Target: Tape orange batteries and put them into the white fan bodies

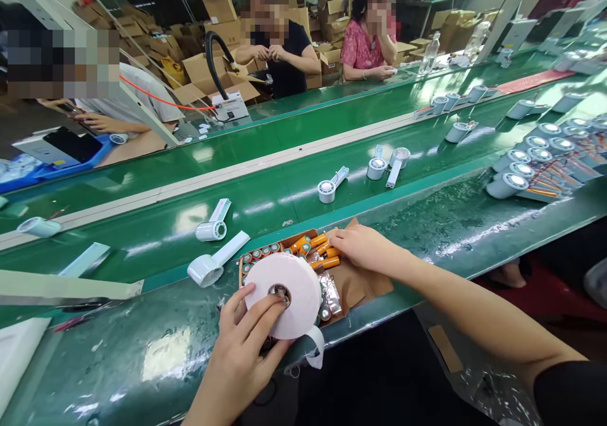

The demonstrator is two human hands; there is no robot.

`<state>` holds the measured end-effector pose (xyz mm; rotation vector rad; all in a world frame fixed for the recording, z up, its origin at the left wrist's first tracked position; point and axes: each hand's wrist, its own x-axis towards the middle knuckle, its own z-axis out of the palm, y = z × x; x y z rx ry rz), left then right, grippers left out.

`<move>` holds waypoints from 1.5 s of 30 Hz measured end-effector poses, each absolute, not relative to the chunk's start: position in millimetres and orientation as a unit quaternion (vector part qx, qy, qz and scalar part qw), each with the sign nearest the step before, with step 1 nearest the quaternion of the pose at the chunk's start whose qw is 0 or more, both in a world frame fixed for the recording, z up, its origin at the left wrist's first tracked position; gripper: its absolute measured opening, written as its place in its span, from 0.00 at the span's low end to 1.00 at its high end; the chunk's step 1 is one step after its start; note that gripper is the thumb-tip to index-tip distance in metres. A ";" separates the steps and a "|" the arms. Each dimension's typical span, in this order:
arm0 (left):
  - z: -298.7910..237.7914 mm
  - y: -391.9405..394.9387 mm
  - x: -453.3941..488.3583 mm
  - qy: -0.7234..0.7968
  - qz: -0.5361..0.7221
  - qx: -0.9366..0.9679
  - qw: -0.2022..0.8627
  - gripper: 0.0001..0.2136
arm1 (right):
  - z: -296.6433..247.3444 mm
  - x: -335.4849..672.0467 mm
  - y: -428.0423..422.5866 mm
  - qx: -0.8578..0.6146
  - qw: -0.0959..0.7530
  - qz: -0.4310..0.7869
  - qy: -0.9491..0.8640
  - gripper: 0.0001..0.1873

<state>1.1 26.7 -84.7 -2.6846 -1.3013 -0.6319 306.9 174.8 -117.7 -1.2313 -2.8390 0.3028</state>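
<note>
My left hand [251, 344] grips a large roll of white tape [301, 293], fingers at its core and thumb at its lower edge. A loose tape end curls down from the roll. Beneath it lies a shallow cardboard box [363, 287] holding several batteries, some orange-wrapped [326, 263], others standing with green-ringed ends [258, 253]. My right hand [363, 247] reaches into the box from the right, its bent fingers closed beside the orange batteries. Whatever is between those fingertips is hidden. The roll covers much of the box's left half.
Pale blue fan bodies with handles [206, 269] lie along the green conveyor [265, 201]. Many more stand grouped on the bench at right [507, 186]. A white metal bar [71, 287] juts in at left. Co-workers sit across the line, before stacked cartons [222, 34].
</note>
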 end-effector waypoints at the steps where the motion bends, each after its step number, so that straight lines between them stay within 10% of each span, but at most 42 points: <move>1: -82.9 25.4 0.4 -0.427 -0.207 -0.879 0.048 0.20 | -114.4 316.0 176.9 -0.408 0.050 0.144 -0.900 0.11; 6: -82.9 18.0 -2.2 -0.432 -0.221 -0.872 0.062 0.20 | -95.6 368.9 160.4 -0.426 0.425 0.478 -0.640 0.24; 11: -88.6 24.0 6.0 -0.415 -0.222 -0.880 0.060 0.21 | -91.9 362.1 119.3 -0.338 0.499 0.630 -0.490 0.35; 22: -70.0 22.9 47.9 -0.401 -0.232 -0.885 0.042 0.14 | -94.9 314.2 75.8 -0.391 0.692 0.470 -0.385 0.14; 32: -57.3 35.1 44.4 -0.328 -0.122 -0.931 0.099 0.23 | -107.5 323.2 77.3 -0.377 0.444 0.692 -0.426 0.34; 45: -85.5 36.1 28.8 -0.358 -0.154 -0.909 0.149 0.15 | -102.6 456.0 165.7 -0.310 0.874 0.332 -0.171 0.14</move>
